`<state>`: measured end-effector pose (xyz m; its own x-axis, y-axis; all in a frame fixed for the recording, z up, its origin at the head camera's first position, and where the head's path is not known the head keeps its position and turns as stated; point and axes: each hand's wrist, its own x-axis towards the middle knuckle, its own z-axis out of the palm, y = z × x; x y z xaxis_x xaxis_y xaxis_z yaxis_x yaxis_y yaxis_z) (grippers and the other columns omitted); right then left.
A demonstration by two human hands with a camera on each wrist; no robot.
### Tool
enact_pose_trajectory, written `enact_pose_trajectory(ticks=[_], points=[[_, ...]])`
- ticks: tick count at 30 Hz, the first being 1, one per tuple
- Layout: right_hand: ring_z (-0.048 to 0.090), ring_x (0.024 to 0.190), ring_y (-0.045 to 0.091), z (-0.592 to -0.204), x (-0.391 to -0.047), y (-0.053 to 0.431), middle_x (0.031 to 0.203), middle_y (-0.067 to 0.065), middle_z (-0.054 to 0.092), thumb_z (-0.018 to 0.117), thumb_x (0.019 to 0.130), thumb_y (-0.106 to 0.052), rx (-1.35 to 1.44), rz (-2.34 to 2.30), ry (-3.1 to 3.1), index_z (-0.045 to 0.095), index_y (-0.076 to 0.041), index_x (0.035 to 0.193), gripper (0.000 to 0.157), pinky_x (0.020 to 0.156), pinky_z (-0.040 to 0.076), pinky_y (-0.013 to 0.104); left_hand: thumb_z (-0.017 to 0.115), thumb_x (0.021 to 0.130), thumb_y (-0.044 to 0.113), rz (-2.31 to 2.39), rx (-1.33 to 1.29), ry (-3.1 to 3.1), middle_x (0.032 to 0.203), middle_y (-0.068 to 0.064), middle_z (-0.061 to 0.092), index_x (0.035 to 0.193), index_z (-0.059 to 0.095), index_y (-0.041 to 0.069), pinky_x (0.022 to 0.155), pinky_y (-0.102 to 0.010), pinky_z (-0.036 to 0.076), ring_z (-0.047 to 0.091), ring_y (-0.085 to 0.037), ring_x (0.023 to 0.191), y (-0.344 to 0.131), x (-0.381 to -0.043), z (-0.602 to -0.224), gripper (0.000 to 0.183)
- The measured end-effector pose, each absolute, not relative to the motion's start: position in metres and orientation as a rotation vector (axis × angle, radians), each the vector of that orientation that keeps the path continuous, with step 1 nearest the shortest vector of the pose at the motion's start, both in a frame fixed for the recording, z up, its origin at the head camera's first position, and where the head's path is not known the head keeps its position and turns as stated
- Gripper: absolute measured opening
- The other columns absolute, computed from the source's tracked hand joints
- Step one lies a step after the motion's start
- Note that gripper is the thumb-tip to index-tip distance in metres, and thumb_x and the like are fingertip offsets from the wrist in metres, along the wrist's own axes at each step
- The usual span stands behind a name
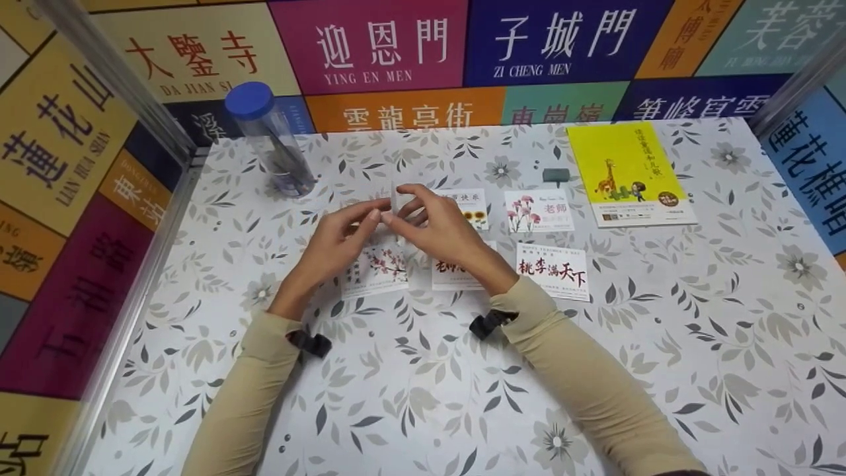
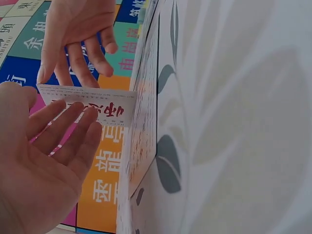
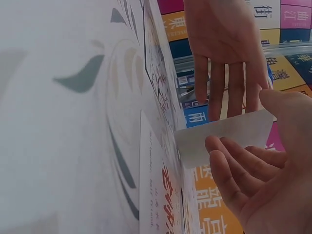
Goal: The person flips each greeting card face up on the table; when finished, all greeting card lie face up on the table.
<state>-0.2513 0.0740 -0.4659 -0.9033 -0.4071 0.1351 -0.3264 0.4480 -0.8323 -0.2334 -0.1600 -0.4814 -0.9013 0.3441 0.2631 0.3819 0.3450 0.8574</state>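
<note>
A small white greeting card (image 2: 114, 107) stands on edge between my two hands, low over the table. Red lettering marks one face in the left wrist view; its other face (image 3: 219, 136) looks plain in the right wrist view. My left hand (image 1: 340, 238) holds the card from the left, fingers along the printed side. From the right, my right hand (image 1: 439, 228) holds it with fingers by the plain side. Both thumbs meet at its upper corner. Under the hands lie a blossom card (image 1: 380, 274) and a red-lettered card (image 1: 453, 268), both partly covered.
Just right of the hands lie a sunflower card (image 1: 474, 217), a pink-flower card (image 1: 538, 211) and another red-lettered card (image 1: 552, 271). Farther right are a small green cylinder (image 1: 556, 175) and a yellow booklet (image 1: 634, 172). A clear tube with a blue lid (image 1: 250, 100) stands back left.
</note>
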Motion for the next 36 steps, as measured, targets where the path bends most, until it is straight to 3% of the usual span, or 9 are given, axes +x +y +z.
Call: enact_pose_trajectory(ticks=[5,11,16,20,23,26,28,31,36], points=[[0.080,0.095,0.022,-0.466,-0.252,0.074,0.117,0.009,0.079,0.070,0.104,-0.049,-0.622,-1.487,2.633,0.052,-0.008,0.157,0.069,0.085,0.065,0.037,0.050,0.117,0.032,-1.588,-0.779,-2.551,0.147,0.005,0.069,0.143,0.072,0.027,0.108,-0.047,0.057,0.063,-0.018,0.138,-0.158,-0.232,-0.480,0.034],[0.076,0.081,0.017,-0.466,-0.254,0.076,0.100,0.007,0.079,0.067,0.103,-0.015,-0.510,-1.605,2.680,0.062,-0.010,0.149,0.047,0.072,0.061,0.032,0.061,0.112,0.027,-1.591,-0.684,-2.565,0.144,-0.003,0.069,0.143,0.071,0.017,0.105,-0.045,0.059,0.068,-0.024,0.128,-0.161,-0.234,-0.483,0.034],[0.080,0.080,0.028,-0.467,-0.253,0.076,0.098,0.013,0.078,0.063,0.103,-0.004,-0.462,-1.800,2.531,0.053,-0.017,0.158,0.057,0.062,0.057,0.027,0.078,0.101,0.018,-1.641,-0.394,-2.582,0.154,-0.015,0.057,0.162,0.047,0.013,0.105,-0.047,0.061,0.072,-0.034,0.125,-0.170,-0.236,-0.486,0.069],[0.079,0.089,0.040,-0.463,-0.247,0.073,0.114,0.017,0.078,0.061,0.105,0.001,-0.513,-1.883,2.375,0.046,-0.026,0.165,0.067,0.064,0.062,0.033,0.081,0.098,0.015,-1.716,-0.226,-2.539,0.128,-0.020,0.067,0.166,0.038,0.015,0.092,-0.031,0.063,0.079,-0.034,0.107,-0.174,-0.238,-0.484,0.081],[0.079,0.099,0.037,-0.462,-0.245,0.072,0.134,0.015,0.074,0.063,0.105,-0.004,-0.562,-1.790,2.424,0.042,-0.025,0.167,0.069,0.076,0.066,0.040,0.079,0.098,0.013,-1.692,-0.210,-2.520,0.101,-0.017,0.069,0.164,0.040,0.015,0.080,-0.023,0.060,0.080,-0.031,0.093,-0.175,-0.240,-0.482,0.077],[0.067,0.133,0.032,-0.462,-0.243,0.073,0.160,0.014,0.057,0.069,0.104,-0.017,-0.594,-1.494,2.607,0.029,-0.021,0.173,0.080,0.110,0.057,0.047,0.076,0.099,0.007,-1.619,-0.224,-2.543,0.091,-0.012,0.066,0.159,0.045,0.010,0.073,-0.019,0.057,0.075,-0.026,0.084,-0.178,-0.241,-0.481,0.068],[0.046,0.155,0.032,-0.463,-0.241,0.074,0.174,0.014,0.038,0.071,0.103,-0.027,-0.643,-1.221,2.712,0.022,-0.017,0.174,0.086,0.128,0.040,0.053,0.073,0.099,0.004,-1.534,-0.240,-2.601,0.093,-0.011,0.065,0.155,0.049,0.006,0.069,-0.019,0.054,0.070,-0.023,0.082,-0.181,-0.242,-0.482,0.061],[0.018,0.169,0.035,-0.465,-0.234,0.075,0.181,0.014,0.020,0.070,0.103,-0.037,-0.765,-0.870,2.726,0.032,-0.013,0.170,0.081,0.135,0.018,0.064,0.070,0.100,0.001,-1.407,-0.254,-2.682,0.101,-0.015,0.066,0.152,0.054,0.004,0.069,-0.022,0.051,0.066,-0.022,0.084,-0.186,-0.242,-0.485,0.055],[0.021,0.168,0.037,-0.466,-0.226,0.074,0.179,0.014,0.029,0.061,0.108,-0.043,-0.912,-0.626,2.642,0.055,-0.014,0.158,0.058,0.135,0.012,0.066,0.071,0.098,0.000,-1.365,-0.228,-2.700,0.126,-0.023,0.067,0.159,0.050,0.007,0.086,-0.033,0.060,0.074,-0.029,0.101,-0.190,-0.243,-0.487,0.064]])
